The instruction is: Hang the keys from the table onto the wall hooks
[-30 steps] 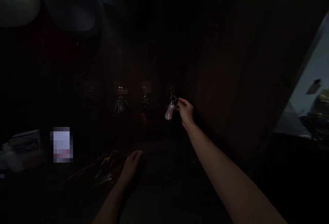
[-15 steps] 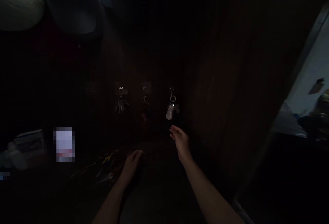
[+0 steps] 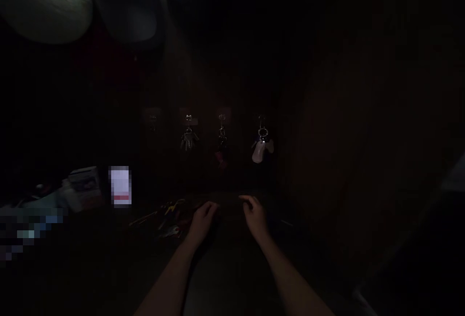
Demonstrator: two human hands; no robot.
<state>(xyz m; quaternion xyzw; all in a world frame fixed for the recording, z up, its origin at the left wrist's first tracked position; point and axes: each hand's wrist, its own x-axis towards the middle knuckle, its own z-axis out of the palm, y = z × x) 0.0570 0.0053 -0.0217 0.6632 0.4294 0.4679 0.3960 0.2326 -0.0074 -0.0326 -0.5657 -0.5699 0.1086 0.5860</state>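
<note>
The scene is very dark. My left hand rests low on a dim surface, fingers curled downward, beside a scatter of small tools or keys. My right hand hovers close to the right of it, fingers bent and apart, nothing visible in them. Above both, a row of wall hooks holds key bunches: a pale tag keyring on the rightmost hook, a dark bunch with a reddish tag in the middle, a metal bunch further left, and an apparently bare hook at the far left.
Pale caps or hats hang at the top left. A small white card and boxes stand at the left. A dark wooden panel closes the right side.
My right hand has left the pale tag keyring on the rightmost hook and dropped down beside my left hand. The view has shifted right, so the bright opening at the right has gone.
</note>
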